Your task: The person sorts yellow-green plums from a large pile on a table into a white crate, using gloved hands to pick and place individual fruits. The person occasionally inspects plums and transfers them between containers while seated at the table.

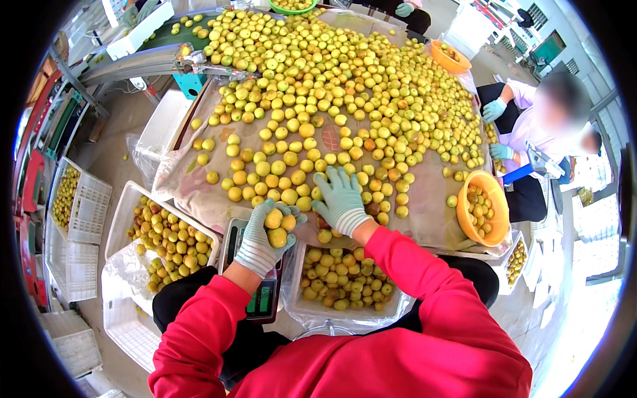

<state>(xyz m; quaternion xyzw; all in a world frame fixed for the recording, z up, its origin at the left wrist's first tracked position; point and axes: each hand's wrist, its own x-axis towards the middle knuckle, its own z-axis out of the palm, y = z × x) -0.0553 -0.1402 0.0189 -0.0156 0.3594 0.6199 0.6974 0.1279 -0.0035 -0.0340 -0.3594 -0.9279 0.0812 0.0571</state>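
My left hand (259, 240), in a pale green knit glove with a striped cuff, is cupped around several yellow plum-like fruits (277, 237). It hangs above a dark digital scale (267, 298) with a lit green display. My right hand (342, 199), gloved the same way, lies with fingers spread over the near edge of a big heap of such fruits (312, 99) on a cloth-covered table (424, 224). Some fruits are yellow-green, others blushed reddish. Below my right forearm stands a white plastic-lined crate (403, 306) partly filled with them.
Left of the scale is another white crate (121, 222) of fruits, with stacked crates (85, 219) beyond it. A conveyor (133, 65) reaches the table's far left. Orange basins (499, 222) stand on the right. A co-worker (531, 126) in gloves sits at the right edge.
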